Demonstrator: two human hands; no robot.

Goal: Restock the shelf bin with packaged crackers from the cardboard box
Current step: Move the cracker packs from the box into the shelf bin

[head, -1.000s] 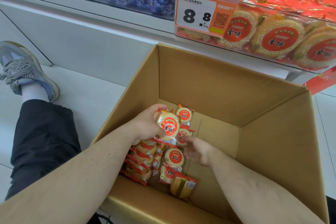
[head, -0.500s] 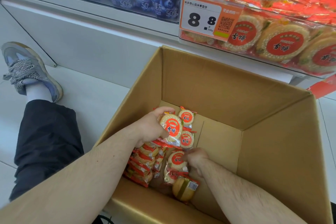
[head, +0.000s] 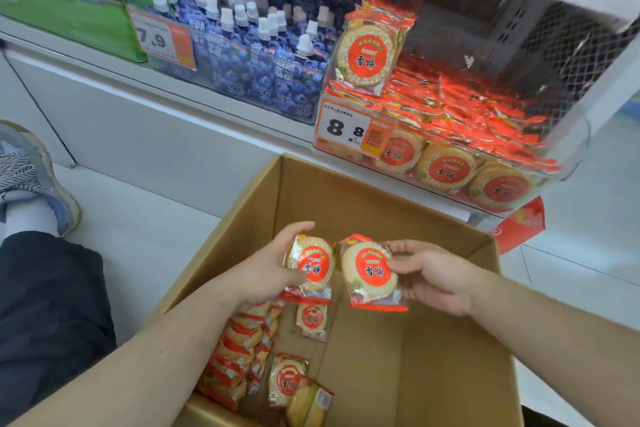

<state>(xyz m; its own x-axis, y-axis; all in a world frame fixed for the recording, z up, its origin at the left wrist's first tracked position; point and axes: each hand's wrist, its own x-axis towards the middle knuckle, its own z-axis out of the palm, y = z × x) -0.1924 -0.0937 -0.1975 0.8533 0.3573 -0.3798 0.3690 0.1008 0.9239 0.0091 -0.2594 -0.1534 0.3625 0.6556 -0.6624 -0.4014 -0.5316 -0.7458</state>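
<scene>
1. Head view: two cracker packs held up over box [head: 363,204], faces up, likely for the carry up to bin [head: 568,152].
2. Left hand [head: 266,270] clamped on left pack [head: 313,267], thumb on front, fingers curled over top edge.
3. Right hand [head: 433,274] pinching right pack [head: 369,270] by its right edge, thumb on label.
4. Packs just beside each other, above box floor.
5. More packs [head: 239,357] left in box; bin part full, room at back.

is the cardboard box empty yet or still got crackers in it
Not empty. The cardboard box still has cracker packs stacked along its left wall, though much of its floor is bare.
</scene>
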